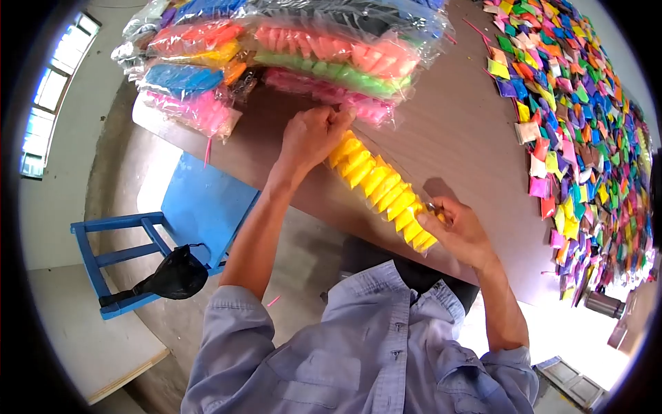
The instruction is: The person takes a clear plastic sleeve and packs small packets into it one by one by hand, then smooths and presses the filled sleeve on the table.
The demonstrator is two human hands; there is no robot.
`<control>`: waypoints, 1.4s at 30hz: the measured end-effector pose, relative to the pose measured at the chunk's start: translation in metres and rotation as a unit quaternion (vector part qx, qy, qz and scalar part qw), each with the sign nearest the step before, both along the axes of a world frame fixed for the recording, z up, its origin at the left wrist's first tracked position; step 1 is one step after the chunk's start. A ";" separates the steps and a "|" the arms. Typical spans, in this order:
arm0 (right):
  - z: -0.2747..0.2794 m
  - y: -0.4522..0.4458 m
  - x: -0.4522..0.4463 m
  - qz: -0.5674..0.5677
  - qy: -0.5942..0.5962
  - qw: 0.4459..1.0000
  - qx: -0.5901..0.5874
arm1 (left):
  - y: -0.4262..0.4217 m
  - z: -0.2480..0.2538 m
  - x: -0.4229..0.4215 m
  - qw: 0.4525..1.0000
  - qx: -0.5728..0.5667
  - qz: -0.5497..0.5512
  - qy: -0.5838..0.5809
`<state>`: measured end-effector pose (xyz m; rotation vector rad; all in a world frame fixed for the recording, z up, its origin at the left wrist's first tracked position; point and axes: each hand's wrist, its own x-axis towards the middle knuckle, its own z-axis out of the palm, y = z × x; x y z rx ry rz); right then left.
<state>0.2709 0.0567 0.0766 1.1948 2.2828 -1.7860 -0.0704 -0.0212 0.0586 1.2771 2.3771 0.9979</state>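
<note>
A long row of yellow packets (379, 186), seemingly in a clear plastic sleeve, stretches between my hands above the brown table. My left hand (314, 138) is closed on the far end of the row, with its fingers pinched together. At the near end, my right hand (458, 231) grips the row between thumb and fingers. Something small and dark shows by the right fingers; I cannot make out what it is. Just beyond my left hand lies a clear bag of pink packets (331, 93), at the bottom of a stack.
Stacked clear bags of colored packets (345, 45) cover the table's far left. A large spread of loose colored packets (572, 131) lies along the right of the brown table (476, 138). A blue chair (207, 190) with a black pouch (181, 274) stands left.
</note>
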 end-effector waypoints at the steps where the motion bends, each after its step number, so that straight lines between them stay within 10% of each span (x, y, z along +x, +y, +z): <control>1: -0.003 -0.007 0.010 -0.022 0.000 1.000 0.006 | 0.002 -0.002 0.007 0.999 0.028 -0.019 0.012; 6: -0.012 -0.046 0.049 -0.164 0.042 0.986 -0.006 | 0.002 -0.003 0.044 0.983 0.182 -0.037 0.003; 18: -0.006 -0.141 0.044 -0.356 0.207 0.878 -0.242 | -0.099 0.024 0.132 0.991 0.106 -0.041 -0.066; 24: -0.015 -0.153 -0.030 -0.306 0.217 0.871 -0.318 | -0.134 0.033 0.131 0.984 0.099 -0.139 -0.045; 31: -0.034 -0.114 -0.126 -0.138 0.157 0.873 -0.440 | -0.153 0.015 0.080 0.975 0.096 -0.001 0.200; 36: -0.021 -0.082 -0.075 -0.039 0.163 0.986 -0.018 | -0.164 0.006 0.065 0.979 0.081 0.071 0.173; 39: -0.007 -0.045 -0.036 -0.186 0.161 0.925 0.290 | -0.167 -0.006 0.059 0.988 0.071 0.074 0.119; 42: -0.016 -0.006 -0.037 -0.098 0.191 0.867 0.451 | -0.156 -0.013 0.049 0.990 0.113 0.044 0.074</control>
